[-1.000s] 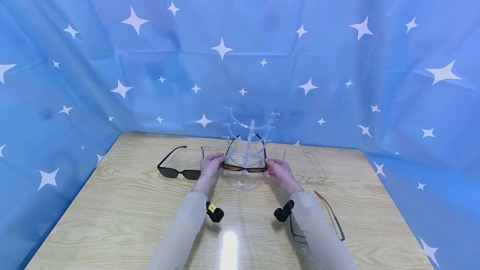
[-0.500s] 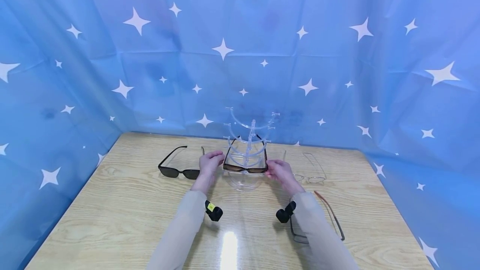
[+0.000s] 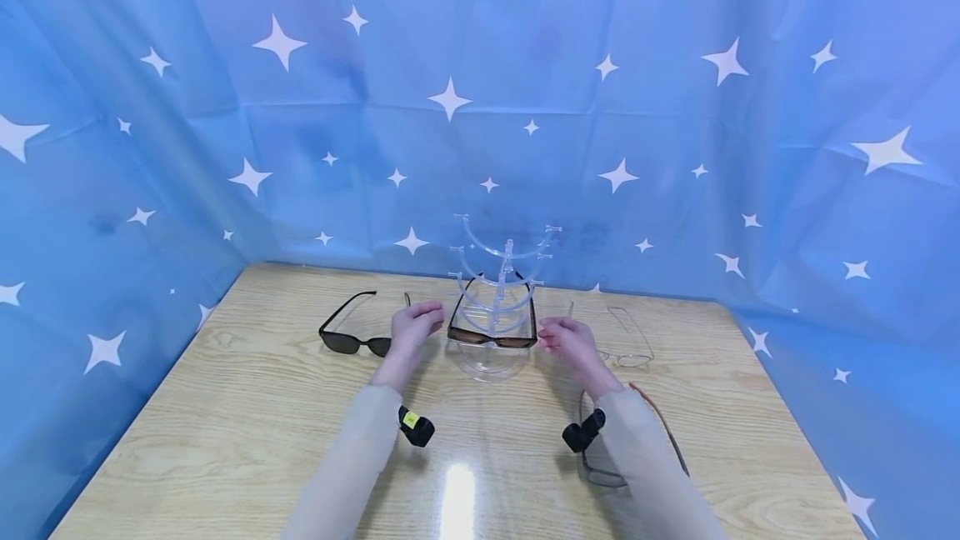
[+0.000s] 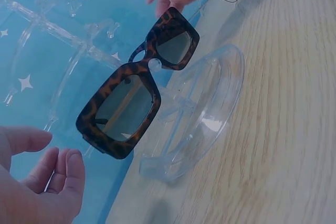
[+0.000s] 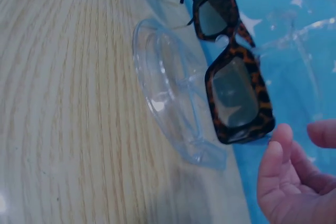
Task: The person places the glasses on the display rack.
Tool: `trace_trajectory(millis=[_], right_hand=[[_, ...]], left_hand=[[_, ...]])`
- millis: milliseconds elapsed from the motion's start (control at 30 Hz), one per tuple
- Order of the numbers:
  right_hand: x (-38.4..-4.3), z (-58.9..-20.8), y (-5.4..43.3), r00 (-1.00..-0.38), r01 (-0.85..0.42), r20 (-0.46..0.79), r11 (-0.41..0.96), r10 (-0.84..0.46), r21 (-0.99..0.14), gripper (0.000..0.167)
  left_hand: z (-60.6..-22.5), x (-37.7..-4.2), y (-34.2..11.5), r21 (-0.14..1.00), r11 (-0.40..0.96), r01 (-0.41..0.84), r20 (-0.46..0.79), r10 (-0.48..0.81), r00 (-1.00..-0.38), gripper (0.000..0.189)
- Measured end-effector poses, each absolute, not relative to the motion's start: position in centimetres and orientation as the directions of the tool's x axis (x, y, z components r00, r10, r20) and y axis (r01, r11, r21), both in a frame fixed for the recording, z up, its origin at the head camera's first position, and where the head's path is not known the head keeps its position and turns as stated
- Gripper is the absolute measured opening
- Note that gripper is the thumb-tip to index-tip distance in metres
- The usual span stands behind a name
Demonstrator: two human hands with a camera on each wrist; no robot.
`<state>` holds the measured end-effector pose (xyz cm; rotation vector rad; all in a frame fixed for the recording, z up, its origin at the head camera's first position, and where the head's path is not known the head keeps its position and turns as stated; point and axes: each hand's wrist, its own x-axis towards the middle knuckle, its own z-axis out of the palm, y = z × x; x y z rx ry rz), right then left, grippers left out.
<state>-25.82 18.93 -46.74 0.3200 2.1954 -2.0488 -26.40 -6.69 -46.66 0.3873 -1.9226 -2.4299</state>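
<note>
Tortoiseshell sunglasses (image 3: 492,342) sit on the lowest level of a clear display stand (image 3: 498,290), lenses facing me and temples reaching back. My left hand (image 3: 411,332) is beside their left corner; in the left wrist view its thumb and fingers are parted, with a gap to the frame (image 4: 140,67). At the other corner is my right hand (image 3: 567,343). The right wrist view shows its thumb apart from the fingers (image 5: 281,145), whose tips are very close to the frame; whether they touch it I cannot tell. Curved arms higher on the stand carry no glasses.
Black sunglasses (image 3: 342,343) lie on the wooden table (image 3: 247,407) at left, partly behind my left hand. Thin wire-rimmed glasses (image 3: 634,360) lie at right. Nearer, dark-framed glasses (image 3: 603,479) are partly covered by my right forearm. A blue star-patterned curtain (image 3: 540,157) hangs behind.
Both hands have drawn outward, away from the corners of the tortoiseshell sunglasses, which they held a second ago. The sunglasses stay on the stand.
</note>
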Motion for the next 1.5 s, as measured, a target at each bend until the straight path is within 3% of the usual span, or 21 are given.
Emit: trace_trajectory(millis=[633, 1500], right_hand=[[-23.0, -44.5, 16.7, -0.979, 0.192, -0.198, 0.098, -0.055, -0.976, 0.033], [-21.9, -44.2, 12.1, -0.958, 0.17, -0.169, 0.015, -0.234, -0.985, 0.03]], left_hand=[[-46.0, -24.5, -9.5, 0.978, -0.15, -0.145, -0.167, -0.143, -0.976, 0.029], [-46.2, -22.3, -14.0, 0.988, -0.127, -0.091, -0.116, -0.209, -0.971, 0.028]])
